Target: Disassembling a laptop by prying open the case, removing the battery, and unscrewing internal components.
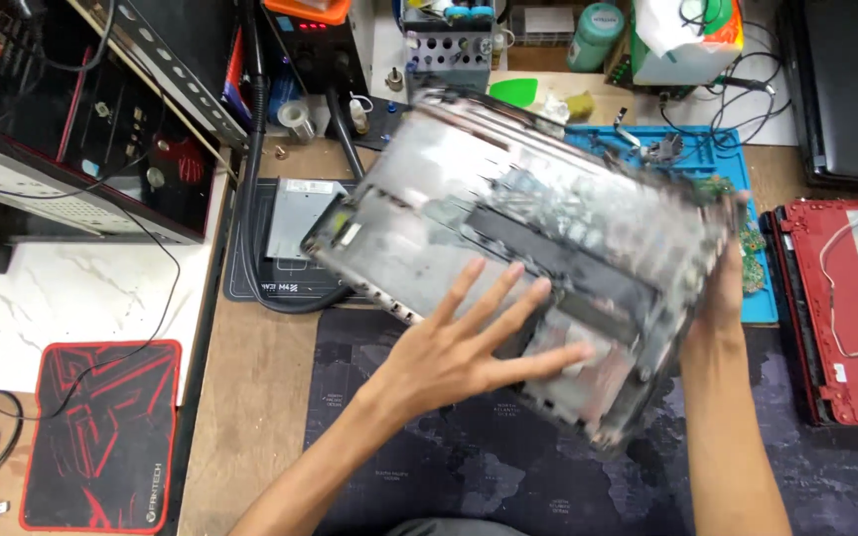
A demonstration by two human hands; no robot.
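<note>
A red-and-black mouse pad [101,437] lies near left. The left hand [469,342], fingers spread, presses flat on the grey laptop chassis [518,248] (blurred, tilted above the desk); the right hand [722,288] grips its right edge. A red laptop lid [836,308] lies far right.

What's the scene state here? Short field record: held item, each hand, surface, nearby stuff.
held item: grey laptop base shell, inner side up, tilted, motion-blurred
left hand: left hand open, fingers spread flat on the shell's near side
right hand: right hand grips the shell's right edge, fingers mostly hidden behind it
surface: dark desk mat on a wooden bench
left of mat: red and black mouse pad
right: red laptop lid lying open-side up
behind: blue work mat, partly covered by the shell
</note>
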